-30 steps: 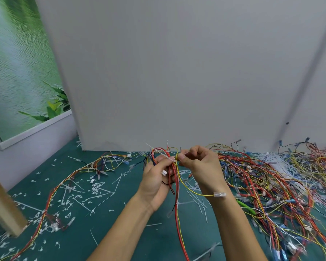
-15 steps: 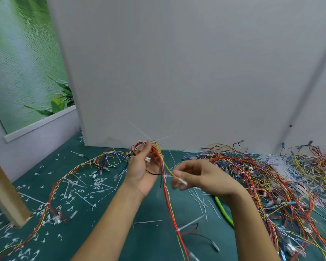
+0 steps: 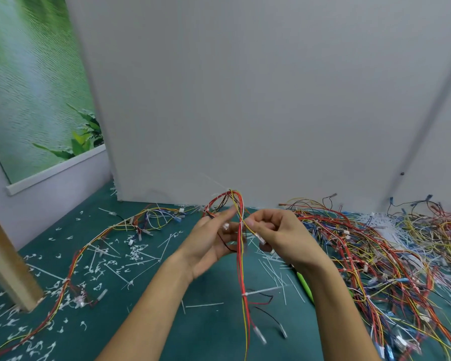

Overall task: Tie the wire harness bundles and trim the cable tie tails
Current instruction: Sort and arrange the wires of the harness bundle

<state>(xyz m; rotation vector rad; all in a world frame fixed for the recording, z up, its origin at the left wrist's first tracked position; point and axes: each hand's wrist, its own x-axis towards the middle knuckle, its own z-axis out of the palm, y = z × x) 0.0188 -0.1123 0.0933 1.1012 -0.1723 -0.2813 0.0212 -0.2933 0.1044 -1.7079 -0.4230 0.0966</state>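
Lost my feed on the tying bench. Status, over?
Left hand on raised wire harness, grip blurred. Right hand pinching its yellow wire. One cable tie on, tail untrimmed. Nothing in the way.

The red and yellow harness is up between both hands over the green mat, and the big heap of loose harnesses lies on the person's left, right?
Not quite. The head view shows the big heap of loose harnesses on the person's right, not left. The rest holds: the red and yellow harness is up between the left hand and right hand, over the green mat.
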